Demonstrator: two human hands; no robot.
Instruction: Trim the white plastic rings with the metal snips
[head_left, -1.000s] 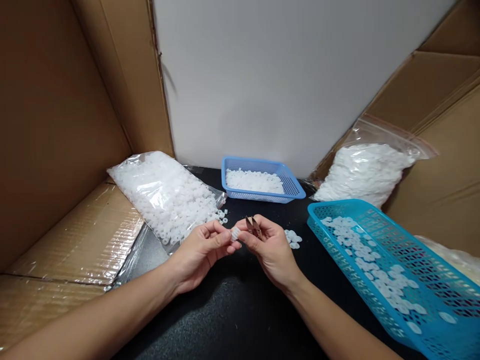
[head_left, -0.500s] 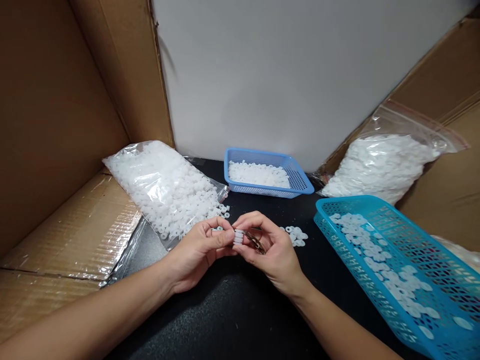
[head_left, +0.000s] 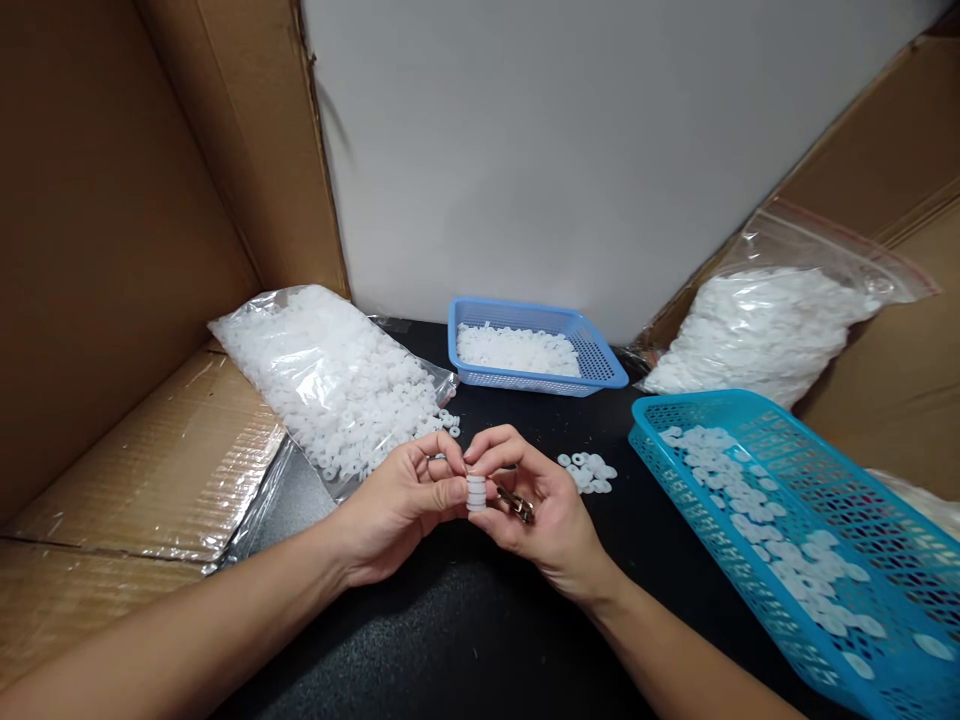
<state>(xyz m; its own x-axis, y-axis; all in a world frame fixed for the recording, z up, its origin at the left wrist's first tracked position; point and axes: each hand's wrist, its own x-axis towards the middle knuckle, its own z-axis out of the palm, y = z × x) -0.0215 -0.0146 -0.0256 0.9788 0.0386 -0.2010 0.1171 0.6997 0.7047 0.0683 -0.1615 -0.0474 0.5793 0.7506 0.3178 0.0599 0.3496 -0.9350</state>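
A short stack of white plastic rings [head_left: 476, 493] stands upright between my fingertips, above the black table. My left hand [head_left: 394, 515] pinches the stack from the left with thumb and fingers. My right hand [head_left: 559, 525] closes on it from the other side, forefinger near the top and thumb near the bottom. Tucked in the right palm are bronze-coloured metal pieces [head_left: 517, 506], partly covered by the fingers; their kind is unclear. Just beyond the right hand lies a small pile of white discs and rings [head_left: 589, 472].
A clear bag of white rings [head_left: 322, 375] spills open at left. At the back is a blue basket [head_left: 600, 378] of small white parts. A turquoise basket [head_left: 720, 550] with white discs stands at right, before another full bag [head_left: 757, 330]. Cardboard [head_left: 142, 450] borders the left side.
The ring stack has shifted slightly down and now shows more fully between the fingertips. The metal pieces have turned a little in the right hand. Both hands keep about the same place.
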